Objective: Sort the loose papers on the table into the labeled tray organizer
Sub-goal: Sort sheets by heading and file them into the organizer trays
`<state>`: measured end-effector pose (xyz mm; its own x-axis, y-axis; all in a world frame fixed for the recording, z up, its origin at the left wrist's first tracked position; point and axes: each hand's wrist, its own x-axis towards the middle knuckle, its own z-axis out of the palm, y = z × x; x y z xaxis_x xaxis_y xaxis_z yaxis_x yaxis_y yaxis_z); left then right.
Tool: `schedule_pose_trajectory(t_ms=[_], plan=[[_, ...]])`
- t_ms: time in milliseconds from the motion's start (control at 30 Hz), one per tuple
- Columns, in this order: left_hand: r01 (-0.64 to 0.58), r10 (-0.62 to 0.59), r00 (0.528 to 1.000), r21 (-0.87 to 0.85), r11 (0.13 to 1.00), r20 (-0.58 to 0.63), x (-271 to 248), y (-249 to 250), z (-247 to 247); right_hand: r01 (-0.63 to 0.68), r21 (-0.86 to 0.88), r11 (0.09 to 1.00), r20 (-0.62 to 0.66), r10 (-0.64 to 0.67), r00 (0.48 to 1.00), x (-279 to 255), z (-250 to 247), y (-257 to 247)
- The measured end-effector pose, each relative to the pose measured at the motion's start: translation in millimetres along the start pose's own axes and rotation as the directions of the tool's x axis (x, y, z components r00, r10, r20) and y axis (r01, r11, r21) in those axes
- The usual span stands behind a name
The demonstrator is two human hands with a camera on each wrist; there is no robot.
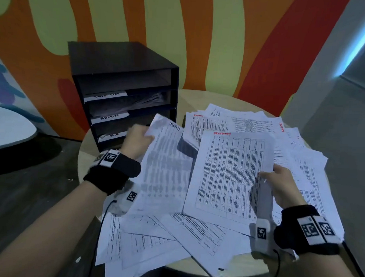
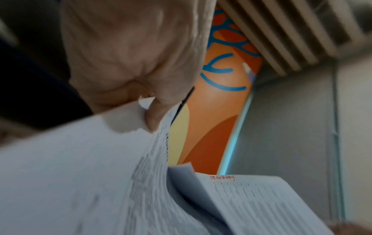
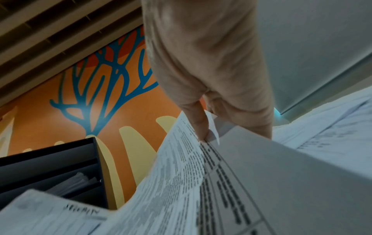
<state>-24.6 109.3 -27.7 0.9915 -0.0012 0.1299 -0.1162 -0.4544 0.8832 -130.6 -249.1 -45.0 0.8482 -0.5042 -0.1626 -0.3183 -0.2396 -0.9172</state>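
Head view, from the left: a black tray organizer (image 1: 125, 90) stands at the far left of the round table (image 1: 88, 155), with four stacked slots. The top slot looks bare, the second holds a sheaf of sheets, and the contents of the lower two cannot be made out. Three white labels sit on the tray fronts; the middle one reads "ADMIN", the other two are too blurred to read. Just in front of it the left hand (image 1: 136, 142) pinches the far corner of one printed sheet (image 1: 164, 164), lifted and motion-blurred, with a black handwritten heading. To its right the right hand (image 1: 283, 187) grasps the edge of a second sheet (image 1: 228, 175), headed in red with what reads as "SECURITY". Under and around both lies a heap of loose papers (image 1: 174, 231) covering the table, too overlapped to count.
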Motion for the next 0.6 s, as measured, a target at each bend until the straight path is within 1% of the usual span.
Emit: schedule_pose_trajectory(t_ms=[67, 133, 167, 200, 267, 300, 367, 467, 533, 600], plan=[[-0.142, 0.152, 0.981, 0.091, 0.986, -0.118, -4, 26, -10, 0.015, 0.019, 1.000, -0.017, -0.014, 1.000, -1, -1, 1], [-0.254, 0.274, 0.928, 0.111, 0.961, -0.252, -12, 60, -26, 0.003, 0.023, 1.000, -0.019, -0.003, 1.000, -1, -2, 1], [-0.315, 0.324, 0.889, 0.081, 0.945, -0.322, -13, 72, -33, -0.006, 0.015, 1.000, -0.016, 0.006, 1.000, 0, -3, 1], [-0.366, 0.346, 0.865, 0.015, 0.930, -0.363, -16, 83, -40, -0.013, 0.004, 1.000, -0.014, 0.013, 1.000, 1, -3, 1], [-0.443, 0.352, 0.846, -0.159, 0.882, -0.401, -16, 98, -48, -0.023, -0.003, 1.000, -0.015, 0.023, 1.000, 2, -2, 2], [-0.463, 0.356, 0.841, -0.202, 0.863, -0.407, -15, 102, -51, -0.025, -0.002, 1.000, -0.016, 0.025, 1.000, 2, -2, 2], [-0.449, 0.336, 0.855, -0.240, 0.861, -0.395, -11, 105, -51, -0.021, 0.010, 1.000, -0.008, 0.021, 1.000, 2, -2, 0], [-0.365, 0.242, 0.910, -0.372, 0.854, -0.337, -7, 100, -38, -0.015, 0.063, 0.998, 0.010, 0.014, 1.000, -2, -1, -6], [-0.272, 0.156, 0.945, -0.428, 0.862, -0.286, -7, 94, -23, -0.014, 0.100, 0.995, 0.044, 0.010, 0.999, -3, -1, -8], [-0.138, 0.072, 0.984, -0.431, 0.892, -0.166, -9, 84, -1, -0.025, 0.153, 0.988, 0.090, 0.011, 0.996, -5, -2, -11]])
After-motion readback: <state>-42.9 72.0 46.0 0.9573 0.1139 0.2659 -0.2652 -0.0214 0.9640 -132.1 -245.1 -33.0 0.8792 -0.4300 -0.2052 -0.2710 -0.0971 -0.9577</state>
